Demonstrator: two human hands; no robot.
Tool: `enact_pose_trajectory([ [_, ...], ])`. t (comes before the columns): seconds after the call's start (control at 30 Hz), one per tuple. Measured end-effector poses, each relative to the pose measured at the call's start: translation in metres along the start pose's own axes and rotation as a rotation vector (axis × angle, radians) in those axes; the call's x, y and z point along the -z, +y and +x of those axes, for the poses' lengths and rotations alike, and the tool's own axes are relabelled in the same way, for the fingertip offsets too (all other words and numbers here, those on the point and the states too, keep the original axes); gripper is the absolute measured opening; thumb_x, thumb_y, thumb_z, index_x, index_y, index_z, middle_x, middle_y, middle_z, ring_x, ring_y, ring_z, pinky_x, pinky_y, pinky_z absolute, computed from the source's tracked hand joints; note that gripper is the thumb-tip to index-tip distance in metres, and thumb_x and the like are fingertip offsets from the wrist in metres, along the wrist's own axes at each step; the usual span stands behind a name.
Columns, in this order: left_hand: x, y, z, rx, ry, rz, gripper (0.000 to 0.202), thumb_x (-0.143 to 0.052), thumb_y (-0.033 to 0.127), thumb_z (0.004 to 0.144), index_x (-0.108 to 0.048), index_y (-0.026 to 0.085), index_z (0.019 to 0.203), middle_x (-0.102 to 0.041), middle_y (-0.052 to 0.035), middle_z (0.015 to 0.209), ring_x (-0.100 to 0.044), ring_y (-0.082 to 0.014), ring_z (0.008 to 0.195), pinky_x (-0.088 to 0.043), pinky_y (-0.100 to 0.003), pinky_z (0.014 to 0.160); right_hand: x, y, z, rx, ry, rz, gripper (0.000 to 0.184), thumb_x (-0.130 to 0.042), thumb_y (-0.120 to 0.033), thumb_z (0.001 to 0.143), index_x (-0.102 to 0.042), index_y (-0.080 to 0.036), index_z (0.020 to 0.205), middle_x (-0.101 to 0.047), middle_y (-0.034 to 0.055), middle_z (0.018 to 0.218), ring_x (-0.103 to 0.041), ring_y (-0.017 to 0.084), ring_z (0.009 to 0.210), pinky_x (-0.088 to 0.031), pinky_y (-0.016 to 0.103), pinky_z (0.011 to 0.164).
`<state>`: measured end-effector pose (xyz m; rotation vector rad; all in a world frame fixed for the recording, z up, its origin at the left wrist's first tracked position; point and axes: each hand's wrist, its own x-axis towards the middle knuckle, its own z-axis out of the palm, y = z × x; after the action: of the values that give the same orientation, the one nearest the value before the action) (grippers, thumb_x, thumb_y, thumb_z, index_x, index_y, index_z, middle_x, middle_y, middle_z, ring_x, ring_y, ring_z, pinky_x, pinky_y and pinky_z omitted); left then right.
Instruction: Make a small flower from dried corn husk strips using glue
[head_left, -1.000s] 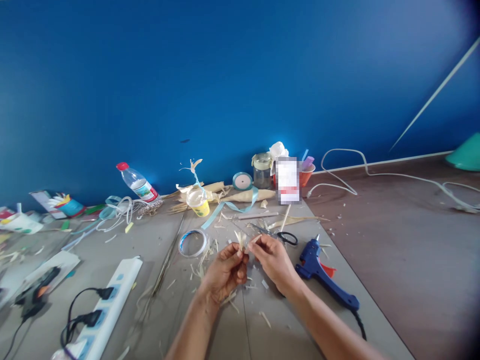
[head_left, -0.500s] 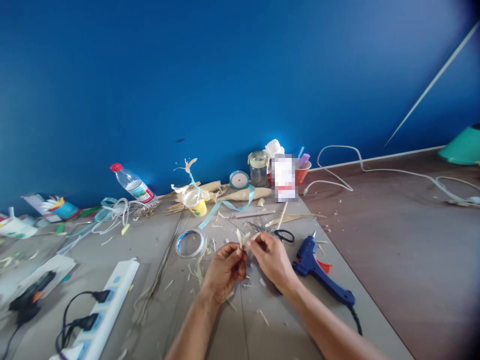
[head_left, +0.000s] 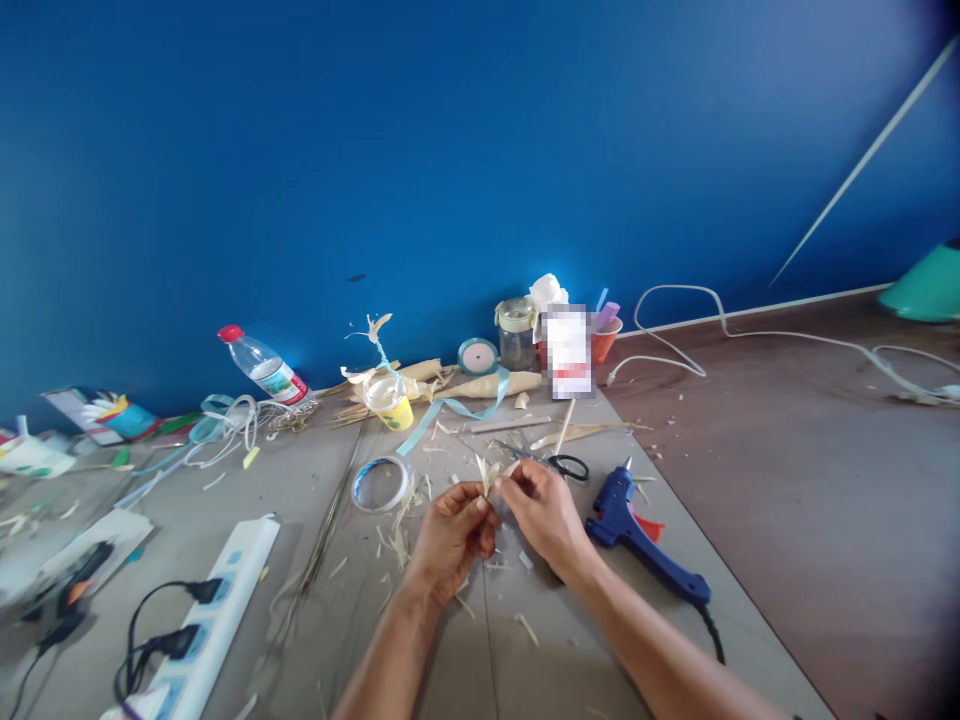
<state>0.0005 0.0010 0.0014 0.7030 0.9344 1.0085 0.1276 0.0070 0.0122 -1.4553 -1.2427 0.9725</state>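
Observation:
My left hand [head_left: 452,535] and my right hand [head_left: 545,513] meet over the grey mat [head_left: 315,500], both pinched on a small pale straw piece [head_left: 491,470] whose thin leaves stick up between the fingertips. Straw scraps [head_left: 397,535] lie scattered under and around my hands. A roll of clear tape [head_left: 382,484] lies just left of my left hand. Black-handled scissors [head_left: 559,464] rest just behind my right hand. A blue glue gun [head_left: 637,535] lies to its right.
A white power strip [head_left: 217,610] with black plugs lies at front left. Along the blue wall lie a water bottle [head_left: 262,365], a yellow cup [head_left: 391,400], a ribbon spool [head_left: 478,356], a glass jar [head_left: 517,335] and an orange bowl [head_left: 606,340]. White cable [head_left: 750,340] crosses the brown floor at right.
Both hands stay pinched on the straw piece and have shifted only slightly; the fingers have worked at it a little. The view has drifted slightly.

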Motion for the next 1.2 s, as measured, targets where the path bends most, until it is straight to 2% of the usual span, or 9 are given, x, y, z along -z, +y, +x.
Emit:
enact_pose_trajectory([
  [0.2,-0.0015,0.0022,-0.0017,0.028,-0.01,-0.048,0.03,-0.075,0.029,0.061,-0.059,0.012,0.079,-0.059,0.0016,0.053,-0.045,-0.0043,0.033,-0.033,-0.016,0.034,-0.0002,0.0,-0.0008,-0.026,-0.015,0.051,0.018,-0.051,-0.03,0.068,-0.047,-0.018,0.056,-0.048,-0.0038,0.05,-0.044,0.01,0.048,-0.033,0.021,0.047],
  [0.47,-0.003,0.0039,-0.0037,0.058,-0.004,-0.076,0.032,-0.077,0.029,0.057,-0.061,0.012,0.079,-0.059,0.0019,0.052,-0.044,-0.0036,0.033,-0.032,-0.015,0.034,0.001,-0.0045,-0.0015,-0.045,0.007,0.012,0.019,-0.051,-0.03,0.069,-0.046,-0.019,0.055,-0.047,-0.0047,0.048,-0.044,0.011,0.048,-0.033,0.021,0.047],
  [0.73,-0.0019,0.0027,-0.003,0.075,-0.018,-0.082,0.028,-0.076,0.029,0.059,-0.059,0.012,0.073,-0.058,0.0021,0.051,-0.043,-0.0029,0.033,-0.031,-0.015,0.034,-0.0014,-0.0015,-0.0012,-0.048,-0.02,0.098,0.016,-0.05,-0.027,0.069,-0.05,-0.017,0.056,-0.047,-0.0046,0.049,-0.043,0.01,0.049,-0.033,0.021,0.048],
  [1.2,-0.0009,0.0003,-0.0013,0.059,-0.018,-0.103,0.027,-0.076,0.029,0.06,-0.059,0.012,0.073,-0.058,0.0023,0.053,-0.042,-0.0025,0.034,-0.03,-0.015,0.035,-0.0042,-0.0017,-0.0015,-0.105,-0.036,0.249,0.018,-0.053,-0.027,0.068,-0.045,-0.019,0.054,-0.044,-0.0053,0.049,-0.04,0.009,0.049,-0.032,0.021,0.049],
])
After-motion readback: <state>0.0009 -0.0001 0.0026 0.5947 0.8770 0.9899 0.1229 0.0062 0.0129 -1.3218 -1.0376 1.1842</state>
